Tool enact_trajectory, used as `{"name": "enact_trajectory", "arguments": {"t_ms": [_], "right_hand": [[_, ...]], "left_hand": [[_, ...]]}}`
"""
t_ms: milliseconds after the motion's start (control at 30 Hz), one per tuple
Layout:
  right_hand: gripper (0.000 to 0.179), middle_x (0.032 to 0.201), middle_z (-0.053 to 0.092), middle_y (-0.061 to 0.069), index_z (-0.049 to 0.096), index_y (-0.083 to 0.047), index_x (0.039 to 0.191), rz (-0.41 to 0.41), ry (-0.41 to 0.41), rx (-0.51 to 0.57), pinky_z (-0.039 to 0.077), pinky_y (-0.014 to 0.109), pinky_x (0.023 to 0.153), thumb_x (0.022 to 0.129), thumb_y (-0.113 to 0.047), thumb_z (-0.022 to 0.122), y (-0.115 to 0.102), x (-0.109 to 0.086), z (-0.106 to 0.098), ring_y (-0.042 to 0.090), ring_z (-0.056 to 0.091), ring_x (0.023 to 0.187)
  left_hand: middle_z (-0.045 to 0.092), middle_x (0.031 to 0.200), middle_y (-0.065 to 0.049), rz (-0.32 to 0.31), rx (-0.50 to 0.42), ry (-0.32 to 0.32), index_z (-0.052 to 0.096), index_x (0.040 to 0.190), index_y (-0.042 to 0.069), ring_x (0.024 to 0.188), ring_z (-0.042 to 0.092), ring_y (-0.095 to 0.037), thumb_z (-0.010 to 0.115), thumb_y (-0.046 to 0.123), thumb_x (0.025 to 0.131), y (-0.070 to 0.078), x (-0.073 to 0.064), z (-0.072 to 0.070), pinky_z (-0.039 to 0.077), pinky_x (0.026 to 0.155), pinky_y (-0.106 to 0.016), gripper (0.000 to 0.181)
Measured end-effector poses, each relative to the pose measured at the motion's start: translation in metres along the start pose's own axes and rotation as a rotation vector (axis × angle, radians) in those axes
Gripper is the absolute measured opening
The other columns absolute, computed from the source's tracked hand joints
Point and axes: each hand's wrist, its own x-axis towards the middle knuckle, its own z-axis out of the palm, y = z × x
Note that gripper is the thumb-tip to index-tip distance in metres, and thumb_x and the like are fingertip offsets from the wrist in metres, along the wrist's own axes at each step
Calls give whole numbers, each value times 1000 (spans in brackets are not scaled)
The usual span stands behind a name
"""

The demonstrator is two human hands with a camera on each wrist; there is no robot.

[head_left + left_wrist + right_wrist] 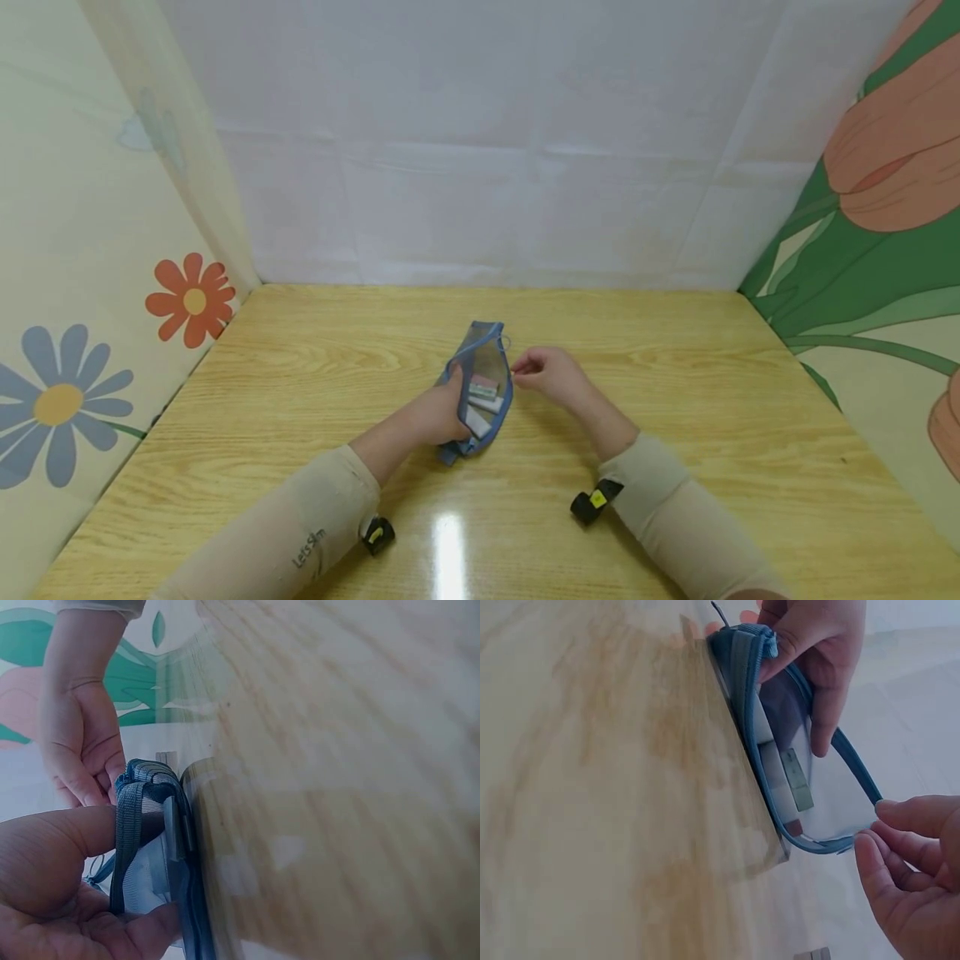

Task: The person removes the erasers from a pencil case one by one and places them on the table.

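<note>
A blue zip pouch (491,354) with see-through mesh stands with its mouth spread wide above the table. Inside lie several small blocks that look like erasers: white ones (477,422), a green-and-white one (798,780) and a pinkish one (484,382). My left hand (438,412) grips the pouch's left side, thumb over the rim and inside the mouth. On the opposite side, my right hand (553,379) pinches the blue zip edge (859,769) between thumb and fingertips. A thin loop (506,342) shows at the pouch's far end.
Beneath the hands is a wood-grain table (675,358). A white cloth (480,192) hangs along its back edge, with flower-printed sheets (60,250) at the left and right sides. Each forearm has a small black strapped device (588,504).
</note>
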Motion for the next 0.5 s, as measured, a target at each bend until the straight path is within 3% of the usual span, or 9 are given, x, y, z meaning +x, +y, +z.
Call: {"name": "enact_trajectory", "arguments": {"t_ms": [233,500], "right_hand": [[16,83,66,3,67,-1,92,-36,-22,-14,48,25,69,77,-7,70,1,2,10,12,59,75],[16,84,67,2,68,-5,92,-10,-38,19,49,26,71,77,-6,71,0,2,20,13,60,78]], "left_hand": [[58,106,-24,6,-3,11,-3,142,-8,82,57,-22,77,14,70,0,0,0,48,74,-33,110],[59,104,-24,28,12,30,-2,142,-10,80,57,-22,77,13,68,-1,0,1,48,73,-33,111]]}}
